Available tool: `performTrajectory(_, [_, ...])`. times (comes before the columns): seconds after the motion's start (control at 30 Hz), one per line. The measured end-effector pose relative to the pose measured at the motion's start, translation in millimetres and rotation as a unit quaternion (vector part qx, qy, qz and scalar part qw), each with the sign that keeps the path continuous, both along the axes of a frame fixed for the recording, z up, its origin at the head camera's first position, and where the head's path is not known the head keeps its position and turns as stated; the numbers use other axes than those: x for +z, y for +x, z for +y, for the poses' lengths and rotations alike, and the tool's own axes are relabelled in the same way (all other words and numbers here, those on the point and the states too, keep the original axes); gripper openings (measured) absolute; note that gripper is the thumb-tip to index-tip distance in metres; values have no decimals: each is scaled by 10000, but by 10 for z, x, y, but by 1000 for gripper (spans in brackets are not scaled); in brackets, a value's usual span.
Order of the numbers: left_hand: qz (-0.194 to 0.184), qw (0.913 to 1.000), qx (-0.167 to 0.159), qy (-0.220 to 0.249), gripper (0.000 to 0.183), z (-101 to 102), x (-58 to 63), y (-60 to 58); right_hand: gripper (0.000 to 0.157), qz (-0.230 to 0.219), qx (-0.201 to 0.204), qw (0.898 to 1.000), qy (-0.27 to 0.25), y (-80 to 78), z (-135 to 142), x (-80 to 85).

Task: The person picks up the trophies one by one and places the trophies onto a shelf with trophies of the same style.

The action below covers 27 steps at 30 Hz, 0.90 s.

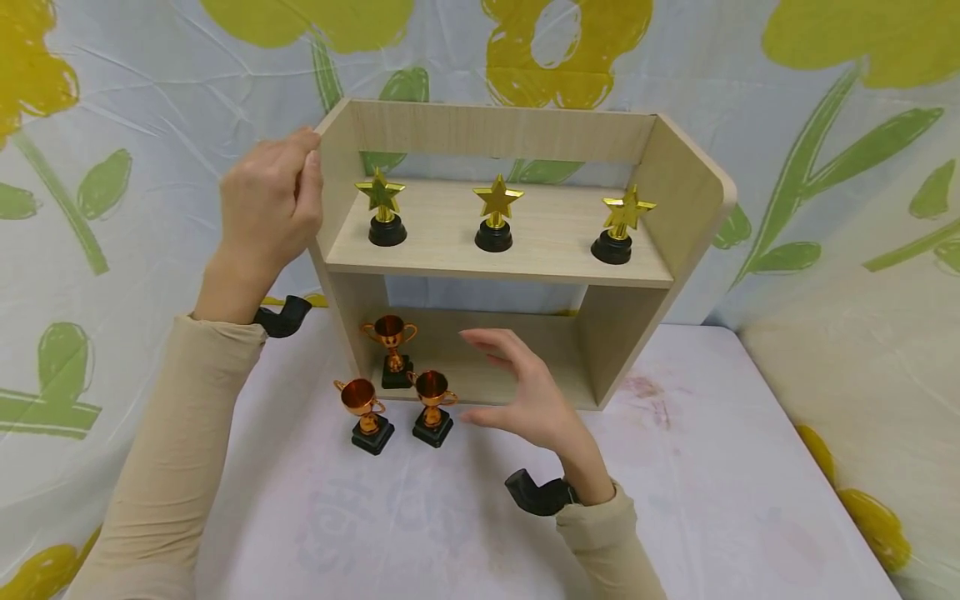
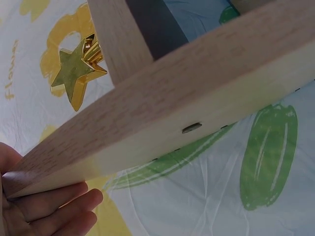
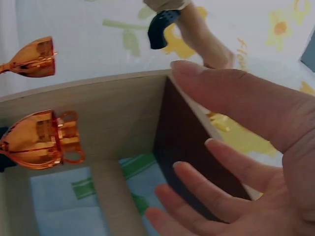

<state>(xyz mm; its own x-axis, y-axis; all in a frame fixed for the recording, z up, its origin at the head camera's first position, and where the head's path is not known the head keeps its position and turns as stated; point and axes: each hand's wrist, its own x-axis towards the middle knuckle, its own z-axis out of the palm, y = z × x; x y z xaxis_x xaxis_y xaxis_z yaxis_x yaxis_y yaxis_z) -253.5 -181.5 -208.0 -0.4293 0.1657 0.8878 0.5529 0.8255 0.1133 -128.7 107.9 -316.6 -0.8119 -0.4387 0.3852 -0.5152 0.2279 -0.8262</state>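
White table (image 1: pixel 750 467) with pinkish marks (image 1: pixel 651 400), flowered cloth (image 1: pixel 225 92) behind; one two-tier wooden shelf (image 1: pixel 690 192)
Star trophies (image 1: pixel 498 200): three, on the upper tier (image 1: pixel 438 225); copper cups (image 1: pixel 432 387): three, one on the lower tier (image 1: pixel 562 350) at left, two on the table just in front; left hand (image 1: pixel 273 192) grips the left side panel (image 2: pixel 147 101); right hand (image 1: pixel 538 402) empty, thumb and fingers apart, near the cups

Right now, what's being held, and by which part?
Left hand: the pale wooden shelf, by the upper front edge of its left side panel. Right hand: nothing.
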Motion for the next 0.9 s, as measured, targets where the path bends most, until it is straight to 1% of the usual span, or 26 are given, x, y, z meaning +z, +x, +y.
performTrajectory(0.1, [4, 10000, -10, -16, 36, 4, -3, -4, 76, 44, 178, 9996, -211, -72, -20, -85])
performTrajectory(0.2, [-14, 10000, -16, -33, 36, 5, -7, -5, 75, 82, 438, 9974, -560, -141, -40, -171])
performTrajectory(0.3, [-47, 10000, -14, -44, 36, 0, -7, -1, 74, 66, 673, 9929, -979, -211, -65, -259])
performTrajectory(0.4, [-63, 10000, -12, -40, 37, -4, -4, 4, 75, 7, 801, 9873, -1373, -275, -93, -344])
performTrajectory(0.5, [-53, 10000, -14, -24, 36, 0, 0, 7, 76, -81, 835, 9824, -1672, -324, -121, -421])
performTrajectory(0.63, [-49, 10000, -6, -8, 36, 4, 3, 12, 77, -221, 802, 9784, -1890, -362, -162, -508])
performTrajectory(0.83, [-68, 10000, 17, -16, 36, 3, 8, 19, 75, -359, 730, 9763, -2005, -402, -229, -644])
performTrajectory(0.9, [-63, 10000, 19, -29, 36, 3, 12, 20, 73, -352, 689, 9777, -1952, -441, -242, -737])
